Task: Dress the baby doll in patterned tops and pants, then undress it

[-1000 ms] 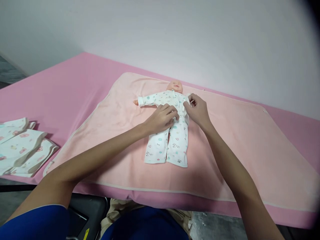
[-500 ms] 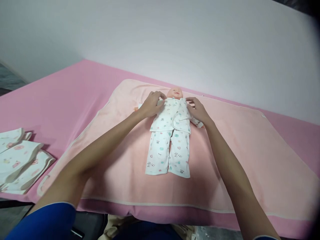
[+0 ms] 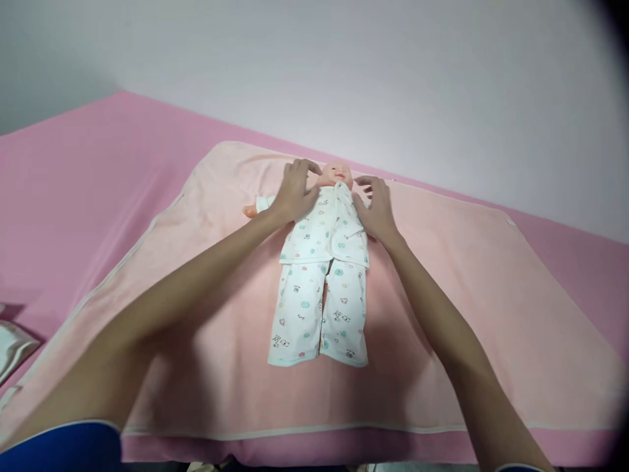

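Note:
A baby doll point(image 3: 340, 173) lies on its back, head toward the wall. It wears a white printed jacket point(image 3: 314, 226), its front panels overlapping, and matching trousers point(image 3: 299, 314). At the doll's shoulder on the left side of the view is my left hand point(image 3: 297, 190), fingers curved and thumb spread apart, by the neck. My right hand point(image 3: 376, 204) is at the opposite shoulder, fingers loosely extended and thumb near the jacket. Nothing shows between the fingers of either hand; whether the fingertips touch the cloth is hard to tell. One doll hand point(image 3: 249, 211) pokes out of its sleeve; the other is hidden.
Beneath the doll spreads a peach blanket point(image 3: 442, 314) with pale edging, over a pink padded surface point(image 3: 98, 170). A grey-white wall point(image 3: 344, 72) rises behind. Part of a folded white cloth point(image 3: 12, 347) shows at the left edge.
The view has shifted, so the folded cloths at left are mostly out of frame. The jacket's front panel now lies higher and straighter near the neck. Both hands remain by the shoulders.

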The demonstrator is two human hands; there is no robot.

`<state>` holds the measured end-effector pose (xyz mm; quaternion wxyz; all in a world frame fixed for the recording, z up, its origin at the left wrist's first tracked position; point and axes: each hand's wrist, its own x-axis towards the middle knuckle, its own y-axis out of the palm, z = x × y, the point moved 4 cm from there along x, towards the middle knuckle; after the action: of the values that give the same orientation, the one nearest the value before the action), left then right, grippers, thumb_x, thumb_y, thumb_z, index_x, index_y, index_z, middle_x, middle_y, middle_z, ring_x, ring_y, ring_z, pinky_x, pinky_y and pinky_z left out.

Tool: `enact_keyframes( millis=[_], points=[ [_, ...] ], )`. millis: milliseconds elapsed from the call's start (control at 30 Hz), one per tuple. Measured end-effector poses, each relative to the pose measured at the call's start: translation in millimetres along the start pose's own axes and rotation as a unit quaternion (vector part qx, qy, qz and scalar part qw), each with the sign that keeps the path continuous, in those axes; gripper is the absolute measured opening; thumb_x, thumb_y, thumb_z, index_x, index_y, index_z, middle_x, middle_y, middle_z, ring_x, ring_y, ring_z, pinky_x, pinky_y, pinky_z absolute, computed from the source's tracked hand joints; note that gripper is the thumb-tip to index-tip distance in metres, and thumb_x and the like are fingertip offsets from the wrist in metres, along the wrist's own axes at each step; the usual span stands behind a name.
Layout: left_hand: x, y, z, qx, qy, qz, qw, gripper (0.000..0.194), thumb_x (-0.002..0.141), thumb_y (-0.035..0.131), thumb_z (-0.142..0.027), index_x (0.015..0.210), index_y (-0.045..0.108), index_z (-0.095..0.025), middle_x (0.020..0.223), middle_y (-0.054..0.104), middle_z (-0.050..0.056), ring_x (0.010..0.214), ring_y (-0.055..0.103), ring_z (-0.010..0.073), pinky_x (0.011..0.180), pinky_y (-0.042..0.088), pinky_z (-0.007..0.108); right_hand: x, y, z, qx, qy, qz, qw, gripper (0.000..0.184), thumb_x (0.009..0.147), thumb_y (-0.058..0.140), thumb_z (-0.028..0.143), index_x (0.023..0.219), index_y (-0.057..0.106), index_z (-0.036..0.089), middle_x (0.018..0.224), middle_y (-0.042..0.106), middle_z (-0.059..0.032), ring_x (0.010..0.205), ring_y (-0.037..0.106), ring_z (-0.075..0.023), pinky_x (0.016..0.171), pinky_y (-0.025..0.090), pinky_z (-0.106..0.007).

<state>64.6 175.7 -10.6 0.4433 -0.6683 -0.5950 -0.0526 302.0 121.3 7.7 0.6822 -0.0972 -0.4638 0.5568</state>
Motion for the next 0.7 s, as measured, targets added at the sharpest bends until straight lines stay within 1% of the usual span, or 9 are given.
enact_keyframes(
  millis=[67, 133, 200, 267, 367, 467, 567, 633, 700],
  points=[
    [-42.5, -27.8, -5.0, 0.056, 0.015, 0.009, 0.998, 0.023, 0.101, 0.062, -0.031, 0.123, 0.059, -0.025, 0.135, 0.067, 0.013, 0.125, 0.056, 0.0339, 0.110, 0.047, 0.055, -50.2, -25.1, 2.1, -0.040, -0.031, 0.004, 0.999, 0.029, 0.105, 0.061, 0.037, 0.133, 0.063, 0.027, 0.139, 0.066, -0.0140, 0.125, 0.059, -0.0324, 0.106, 0.053, -0.052],
    [-91.5, -48.2, -10.6, 0.092, 0.020, 0.073, 0.993, 0.026, 0.097, 0.064, -0.031, 0.122, 0.057, -0.025, 0.128, 0.069, 0.011, 0.119, 0.059, 0.0341, 0.106, 0.047, 0.056, -104.0, -41.2, -0.8, -0.042, -0.024, 0.057, 0.997, 0.023, 0.106, 0.063, 0.039, 0.126, 0.062, 0.029, 0.126, 0.068, -0.0119, 0.112, 0.062, -0.0321, 0.098, 0.054, -0.052],
    [-133.8, -55.8, -16.5, 0.125, 0.007, 0.137, 0.983, 0.036, 0.090, 0.072, -0.038, 0.121, 0.057, -0.025, 0.124, 0.070, 0.011, 0.110, 0.061, 0.0342, 0.096, 0.048, 0.055, -147.6, -41.2, -3.9, -0.064, -0.003, 0.127, 0.990, 0.029, 0.100, 0.071, 0.044, 0.123, 0.060, 0.029, 0.120, 0.067, -0.0120, 0.108, 0.061, -0.0341, 0.093, 0.054, -0.053],
    [-158.0, -50.8, -22.4, 0.155, -0.019, 0.165, 0.974, 0.041, 0.085, 0.076, -0.043, 0.116, 0.057, -0.024, 0.121, 0.071, 0.012, 0.103, 0.060, 0.0342, 0.090, 0.047, 0.055, -169.9, -29.7, -1.3, -0.091, 0.022, 0.142, 0.985, 0.022, 0.098, 0.068, 0.042, 0.112, 0.060, 0.027, 0.112, 0.067, -0.0129, 0.103, 0.059, -0.0355, 0.089, 0.053, -0.055],
    [-161.2, -29.4, -32.2, 0.159, -0.065, 0.164, 0.972, 0.029, 0.088, 0.075, -0.041, 0.097, 0.053, -0.024, 0.100, 0.071, 0.010, 0.094, 0.059, 0.0326, 0.086, 0.045, 0.053, -167.1, -3.4, 15.9, -0.087, 0.057, 0.148, 0.983, 0.012, 0.096, 0.061, 0.038, 0.095, 0.058, 0.027, 0.093, 0.064, -0.0114, 0.089, 0.058, -0.0348, 0.084, 0.051, -0.056],
    [-151.2, -11.9, -43.6, 0.048, -0.143, 0.147, 0.978, 0.020, 0.095, 0.068, -0.036, 0.093, 0.052, -0.025, 0.089, 0.071, 0.006, 0.083, 0.061, 0.0281, 0.078, 0.046, 0.047, -150.8, 10.3, 31.2, 0.009, 0.120, 0.175, 0.977, 0.018, 0.097, 0.065, 0.046, 0.102, 0.068, 0.028, 0.098, 0.072, -0.0120, 0.094, 0.066, -0.0379, 0.082, 0.055, -0.054],
    [-146.7, -12.4, -52.8, -0.067, -0.222, 0.072, 0.970, 0.018, 0.099, 0.067, -0.037, 0.098, 0.053, -0.026, 0.093, 0.074, 0.004, 0.080, 0.063, 0.0237, 0.070, 0.047, 0.041, -143.8, 8.1, 33.6, 0.060, 0.178, 0.169, 0.968, 0.024, 0.099, 0.066, 0.051, 0.111, 0.073, 0.032, 0.110, 0.077, -0.0114, 0.100, 0.071, -0.0379, 0.079, 0.059, -0.051],
    [-146.1, -17.1, -55.9, -0.082, -0.245, 0.031, 0.966, 0.024, 0.099, 0.069, -0.037, 0.092, 0.049, -0.026, 0.089, 0.071, 0.003, 0.077, 0.060, 0.0210, 0.066, 0.045, 0.039, -143.5, 5.8, 31.1, 0.063, 0.214, 0.166, 0.961, 0.024, 0.100, 0.065, 0.051, 0.108, 0.073, 0.031, 0.107, 0.078, -0.0109, 0.094, 0.071, -0.0356, 0.075, 0.058, -0.049],
    [-145.9, -21.2, -56.2, -0.073, -0.255, 0.017, 0.964, 0.033, 0.098, 0.073, -0.040, 0.088, 0.045, -0.025, 0.084, 0.067, 0.001, 0.073, 0.057, 0.0189, 0.063, 0.042, 0.037, -144.4, 2.6, 29.4, 0.066, 0.246, 0.156, 0.955, 0.023, 0.100, 0.064, 0.049, 0.103, 0.071, 0.028, 0.102, 0.078, -0.0099, 0.089, 0.069, -0.0323, 0.071, 0.056, -0.045]
  ],
)
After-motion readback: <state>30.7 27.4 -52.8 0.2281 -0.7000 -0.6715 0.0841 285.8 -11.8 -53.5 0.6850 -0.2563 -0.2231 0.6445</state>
